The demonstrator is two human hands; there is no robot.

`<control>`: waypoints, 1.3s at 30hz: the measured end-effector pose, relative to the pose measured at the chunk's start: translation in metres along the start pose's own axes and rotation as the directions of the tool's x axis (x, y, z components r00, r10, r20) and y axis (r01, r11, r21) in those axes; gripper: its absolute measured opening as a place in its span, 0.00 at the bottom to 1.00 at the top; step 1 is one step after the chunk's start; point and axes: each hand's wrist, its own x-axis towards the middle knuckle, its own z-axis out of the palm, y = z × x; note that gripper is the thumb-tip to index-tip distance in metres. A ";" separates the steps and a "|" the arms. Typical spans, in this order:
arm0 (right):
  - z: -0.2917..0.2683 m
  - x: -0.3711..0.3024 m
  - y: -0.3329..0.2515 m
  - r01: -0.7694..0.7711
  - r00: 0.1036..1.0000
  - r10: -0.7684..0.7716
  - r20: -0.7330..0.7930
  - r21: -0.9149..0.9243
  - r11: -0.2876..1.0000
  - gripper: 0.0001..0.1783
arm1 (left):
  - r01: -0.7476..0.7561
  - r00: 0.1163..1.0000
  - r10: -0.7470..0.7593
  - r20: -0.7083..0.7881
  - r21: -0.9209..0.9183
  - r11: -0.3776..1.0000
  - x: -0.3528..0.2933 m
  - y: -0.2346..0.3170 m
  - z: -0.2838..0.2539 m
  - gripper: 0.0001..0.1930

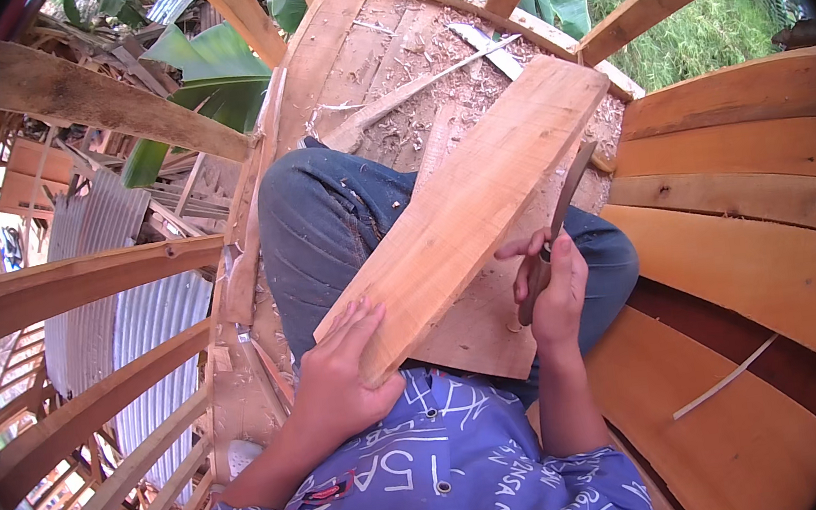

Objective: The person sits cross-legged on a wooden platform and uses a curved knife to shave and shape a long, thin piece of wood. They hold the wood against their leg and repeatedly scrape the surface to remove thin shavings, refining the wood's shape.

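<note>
Head view: left hand (pixel 342 378) clamps wooden plank (pixel 468 208) end, right hand (pixel 555 289) fisted around blade tool's handle (pixel 535 286), sawdust-strewn boat floor (pixel 405 54) below.

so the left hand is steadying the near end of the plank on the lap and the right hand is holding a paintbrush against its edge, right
Not quite. The left hand does grip the near end of the plank resting on the lap, but the right hand holds no paintbrush: it grips a long blade with a dark handle, set against the plank's right edge. The head view shows this.
</note>
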 end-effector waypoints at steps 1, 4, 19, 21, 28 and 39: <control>-0.005 -0.008 -0.004 -0.001 1.000 0.003 0.031 -0.081 0.997 0.20 | 0.004 1.000 -0.004 -0.021 -0.025 1.000 0.000 -0.003 -0.001 0.32; -0.012 -0.036 -0.010 0.016 0.996 0.023 0.089 -0.417 0.909 0.21 | 0.027 0.999 -0.028 -0.043 -0.020 0.999 0.002 -0.004 -0.005 0.30; 0.012 -0.083 -0.054 0.234 0.971 -0.017 0.237 -0.942 0.240 0.22 | -0.099 0.995 0.100 -0.016 0.066 0.993 0.002 -0.010 0.004 0.30; 0.015 -0.084 -0.053 0.238 0.971 -0.022 0.239 -0.949 0.208 0.22 | -0.117 0.993 0.118 -0.015 0.071 0.991 0.002 -0.012 0.005 0.30; 0.014 -0.081 -0.046 0.213 0.976 -0.078 0.202 -0.963 0.164 0.23 | -0.139 0.990 0.138 0.009 0.105 0.985 0.003 -0.009 0.007 0.29; 0.004 -0.076 -0.049 0.199 0.980 -0.018 0.199 -0.960 0.198 0.25 | -0.152 0.986 0.140 0.087 0.163 0.975 0.006 -0.005 0.006 0.31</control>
